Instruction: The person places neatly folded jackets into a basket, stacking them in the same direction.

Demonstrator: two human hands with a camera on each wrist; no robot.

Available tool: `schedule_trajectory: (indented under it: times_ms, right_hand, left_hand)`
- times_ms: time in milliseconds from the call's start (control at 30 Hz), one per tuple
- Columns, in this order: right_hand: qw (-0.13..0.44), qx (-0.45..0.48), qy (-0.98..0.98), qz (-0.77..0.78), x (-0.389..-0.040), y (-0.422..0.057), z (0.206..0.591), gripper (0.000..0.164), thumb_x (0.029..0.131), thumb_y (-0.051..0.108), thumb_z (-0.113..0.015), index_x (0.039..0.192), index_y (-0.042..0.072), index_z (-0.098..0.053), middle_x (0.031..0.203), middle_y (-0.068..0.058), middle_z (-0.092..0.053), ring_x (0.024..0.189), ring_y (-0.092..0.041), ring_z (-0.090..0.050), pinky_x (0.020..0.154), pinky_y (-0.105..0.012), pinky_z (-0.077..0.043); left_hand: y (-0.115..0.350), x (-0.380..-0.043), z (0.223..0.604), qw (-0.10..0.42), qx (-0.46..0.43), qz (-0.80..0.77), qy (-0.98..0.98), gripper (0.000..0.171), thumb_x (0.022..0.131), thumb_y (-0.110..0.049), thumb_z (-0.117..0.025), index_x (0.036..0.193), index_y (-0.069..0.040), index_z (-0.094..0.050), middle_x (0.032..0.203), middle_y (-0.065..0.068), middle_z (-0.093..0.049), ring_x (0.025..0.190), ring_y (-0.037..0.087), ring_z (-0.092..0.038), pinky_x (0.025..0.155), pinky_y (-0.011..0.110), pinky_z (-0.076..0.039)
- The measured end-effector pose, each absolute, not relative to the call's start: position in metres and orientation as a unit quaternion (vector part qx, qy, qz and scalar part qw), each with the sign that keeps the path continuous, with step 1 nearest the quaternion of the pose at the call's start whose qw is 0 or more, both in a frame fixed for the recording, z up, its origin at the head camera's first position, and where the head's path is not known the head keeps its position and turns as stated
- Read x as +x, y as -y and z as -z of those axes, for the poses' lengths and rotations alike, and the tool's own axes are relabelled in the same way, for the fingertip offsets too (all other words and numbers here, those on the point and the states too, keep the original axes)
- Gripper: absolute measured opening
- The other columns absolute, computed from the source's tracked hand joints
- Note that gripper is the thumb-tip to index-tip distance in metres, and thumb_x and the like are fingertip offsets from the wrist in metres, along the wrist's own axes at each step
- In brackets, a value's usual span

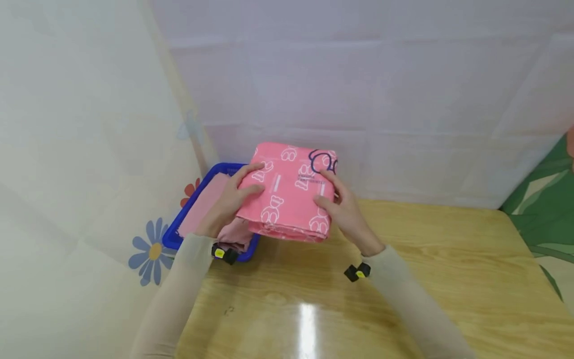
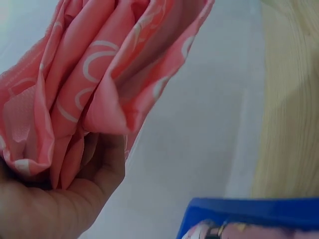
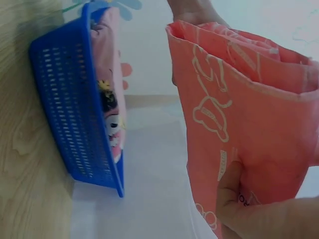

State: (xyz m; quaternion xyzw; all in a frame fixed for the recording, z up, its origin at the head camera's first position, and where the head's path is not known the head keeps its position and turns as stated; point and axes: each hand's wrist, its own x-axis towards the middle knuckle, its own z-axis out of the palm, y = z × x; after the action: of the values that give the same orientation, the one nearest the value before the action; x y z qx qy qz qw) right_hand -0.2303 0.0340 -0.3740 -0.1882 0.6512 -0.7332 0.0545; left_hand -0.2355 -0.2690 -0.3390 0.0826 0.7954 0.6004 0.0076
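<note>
A folded pink cloth (image 1: pixel 291 194) with white bear outlines and a dark-blue print is held up in front of me. My left hand (image 1: pixel 233 199) grips its left side. At the opposite side, my right hand (image 1: pixel 347 212) holds it with the thumb lying over the printed face. Layered folds of the cloth (image 2: pixel 94 74) bunch above the left hand (image 2: pixel 65 199) in the left wrist view. From the right wrist, the cloth (image 3: pixel 249 114) shows its stacked layers along one edge, with the right thumb pressed on its face.
A blue plastic basket (image 3: pixel 65 109) with slotted walls stands on the wooden table (image 1: pixel 394 294) at the left, partly behind the left arm. Paler pink fabric (image 1: pixel 204 202) lies inside it. White sheeting (image 1: pixel 381 99) rises behind the table, and a flower-printed sheet (image 1: pixel 89 149) hangs at the left.
</note>
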Motion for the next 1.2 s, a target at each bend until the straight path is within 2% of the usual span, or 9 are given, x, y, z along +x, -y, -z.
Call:
schedule_trajectory:
  times_ms: [100,233,300,400,467,567,900,1200]
  right_hand:
    - [0.055,-0.193,-0.661,0.723,-0.234,-0.023,0.376,0.072,0.103,0.005,-0.064,0.167,0.024,-0.037,0.163,-0.022,-0.039,0.127,-0.045,-0.062,0.087,-0.038,-0.066]
    - [0.057,-0.195,-0.660,0.723,-0.239,-0.009,0.378,0.074,0.102,0.003,-0.065,0.168,0.022,-0.036,0.165,-0.023,-0.038,0.132,-0.047,-0.060,0.090,-0.039,-0.065]
    - [0.057,-0.201,-0.658,0.724,-0.241,-0.003,0.378,0.075,0.101,0.002,-0.064,0.167,0.020,-0.036,0.165,-0.023,-0.038,0.133,-0.047,-0.059,0.092,-0.040,-0.065]
    - [0.055,-0.212,-0.659,0.719,-0.244,0.004,0.379,0.075,0.100,0.001,-0.064,0.167,0.019,-0.036,0.163,-0.024,-0.040,0.133,-0.047,-0.059,0.093,-0.041,-0.064]
    - [0.055,-0.219,-0.659,0.717,-0.247,0.008,0.379,0.075,0.100,0.001,-0.064,0.167,0.019,-0.036,0.162,-0.025,-0.041,0.132,-0.047,-0.060,0.093,-0.042,-0.064]
    - [0.054,-0.219,-0.661,0.716,-0.250,0.014,0.380,0.075,0.100,0.000,-0.064,0.167,0.018,-0.036,0.161,-0.025,-0.041,0.131,-0.046,-0.060,0.094,-0.042,-0.064]
    - [0.058,-0.197,-0.662,0.720,-0.254,0.040,0.388,0.076,0.098,-0.002,-0.065,0.167,0.014,-0.036,0.160,-0.026,-0.042,0.130,-0.048,-0.062,0.096,-0.042,-0.064]
    - [0.079,-0.198,-0.648,0.731,-0.256,0.072,0.388,0.078,0.098,-0.002,-0.065,0.167,0.017,-0.036,0.161,-0.026,-0.044,0.132,-0.046,-0.062,0.098,-0.042,-0.063]
  left_hand:
    - [0.282,-0.239,0.340,0.007,0.079,-0.587,-0.805,0.060,0.101,-0.024,-0.071,0.157,-0.029,-0.051,0.145,0.022,-0.053,0.081,0.017,-0.072,0.069,0.027,-0.062]
    - [0.301,-0.238,0.336,0.000,0.065,-0.524,-0.849,0.059,0.101,-0.041,-0.073,0.155,-0.043,-0.052,0.135,0.016,-0.062,0.081,0.020,-0.073,0.068,0.027,-0.060]
    - [0.309,-0.240,0.335,0.006,0.064,-0.525,-0.849,0.059,0.101,-0.042,-0.072,0.156,-0.045,-0.051,0.136,0.016,-0.061,0.081,0.023,-0.073,0.068,0.028,-0.061]
    - [0.316,-0.244,0.334,0.023,0.072,-0.566,-0.821,0.060,0.103,-0.033,-0.071,0.159,-0.036,-0.049,0.149,0.016,-0.050,0.086,0.022,-0.072,0.073,0.031,-0.064]
    - [0.319,-0.247,0.333,0.027,0.077,-0.580,-0.810,0.061,0.103,-0.028,-0.068,0.160,-0.031,-0.047,0.153,0.017,-0.045,0.084,0.020,-0.072,0.071,0.031,-0.065]
    - [0.323,-0.251,0.332,0.020,0.080,-0.573,-0.815,0.061,0.102,-0.027,-0.067,0.160,-0.029,-0.048,0.156,0.015,-0.041,0.082,0.016,-0.069,0.069,0.027,-0.063]
    - [0.344,-0.264,0.335,0.048,0.063,-0.576,-0.814,0.058,0.106,-0.028,-0.063,0.160,-0.026,-0.045,0.153,0.019,-0.041,0.078,0.013,-0.069,0.066,0.027,-0.063]
    - [0.375,-0.262,0.331,0.031,0.037,-0.539,-0.841,0.056,0.106,-0.034,-0.063,0.159,-0.025,-0.047,0.151,0.015,-0.046,0.089,0.011,-0.068,0.075,0.023,-0.061]
